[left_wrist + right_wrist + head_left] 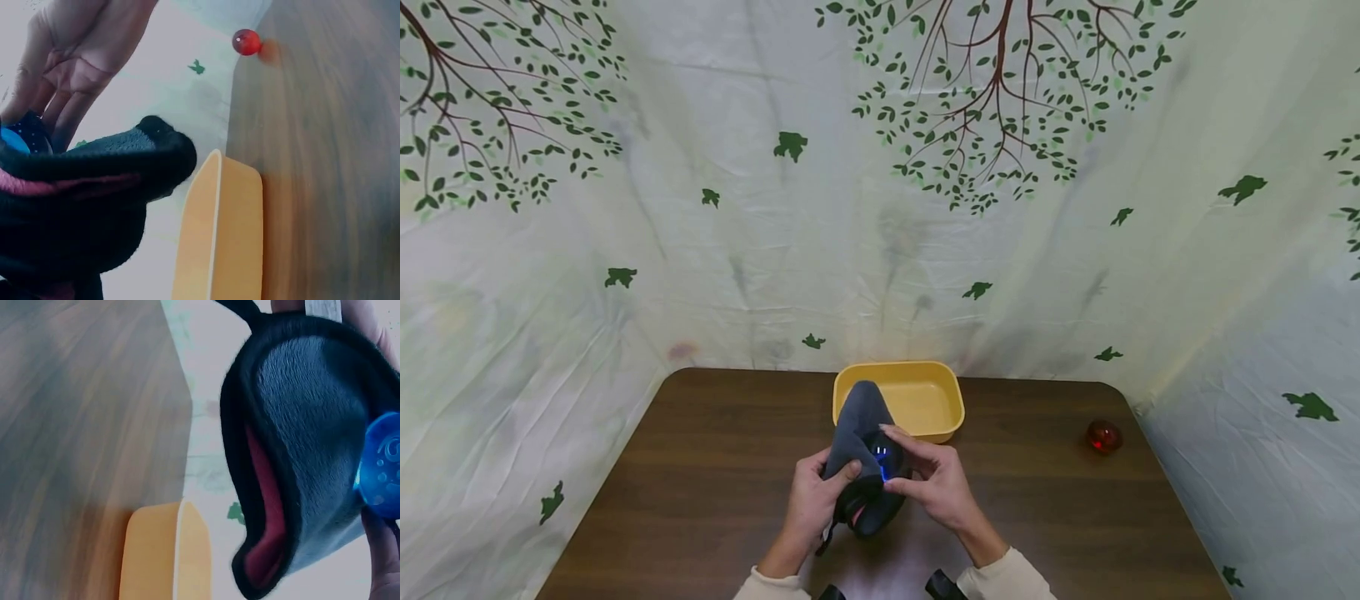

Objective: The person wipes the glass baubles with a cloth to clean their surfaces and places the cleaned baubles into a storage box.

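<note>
My left hand (812, 497) grips a folded dark grey plush fabric piece (859, 421) at its near left side. Black edging and a pink lining show along its fold (270, 487), and a dark strap hangs from one end. Between the thumb and fingers of my right hand (936, 482) is a translucent blue ball (382, 465), held against the plush. In the head view the ball looks dark with a bright blue glint. The left wrist view shows the right hand at upper left, with the fabric covering much of the lower left.
Behind the hands stands a yellow tub (925, 396), partly covered by the fabric. A red ball (1104, 437) lies at the right of the brown table (700, 467). A pale curtain (820, 242) printed with leaves and branches hangs behind the far edge.
</note>
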A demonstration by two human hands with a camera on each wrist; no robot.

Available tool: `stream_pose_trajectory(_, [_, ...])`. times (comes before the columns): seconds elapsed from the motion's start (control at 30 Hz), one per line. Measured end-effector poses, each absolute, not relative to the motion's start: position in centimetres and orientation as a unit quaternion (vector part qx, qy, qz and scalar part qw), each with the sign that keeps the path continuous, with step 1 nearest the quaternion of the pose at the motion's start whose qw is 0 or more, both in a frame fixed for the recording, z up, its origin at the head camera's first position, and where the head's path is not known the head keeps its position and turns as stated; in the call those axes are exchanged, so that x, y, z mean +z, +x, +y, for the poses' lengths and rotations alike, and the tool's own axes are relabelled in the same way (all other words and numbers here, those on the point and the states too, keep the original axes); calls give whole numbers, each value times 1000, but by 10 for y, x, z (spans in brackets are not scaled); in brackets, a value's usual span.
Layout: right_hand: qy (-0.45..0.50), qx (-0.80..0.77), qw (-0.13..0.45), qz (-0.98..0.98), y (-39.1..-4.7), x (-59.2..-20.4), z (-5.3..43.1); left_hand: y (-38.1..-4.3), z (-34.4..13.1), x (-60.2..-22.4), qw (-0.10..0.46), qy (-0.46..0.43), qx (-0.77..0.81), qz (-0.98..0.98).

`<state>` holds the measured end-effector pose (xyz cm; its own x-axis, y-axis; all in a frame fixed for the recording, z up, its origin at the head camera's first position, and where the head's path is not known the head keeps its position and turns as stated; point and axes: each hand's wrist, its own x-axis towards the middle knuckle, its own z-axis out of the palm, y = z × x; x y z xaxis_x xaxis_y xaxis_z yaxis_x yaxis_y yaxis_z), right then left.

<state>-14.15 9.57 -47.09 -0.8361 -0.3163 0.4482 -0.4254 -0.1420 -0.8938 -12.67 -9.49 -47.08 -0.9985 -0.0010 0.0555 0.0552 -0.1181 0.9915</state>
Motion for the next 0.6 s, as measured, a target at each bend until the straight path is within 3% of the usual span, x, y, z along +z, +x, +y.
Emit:
stream_pose_trajectory(0.2, [265, 696, 22, -667, -141, -470, 96, -124, -98, -472, 4, -45, -764, -644])
stream_pose_trajectory(0.6, [128, 737, -42, -662, -136, -467, 91, -125, -108, -476, 48, -144, -700, -698])
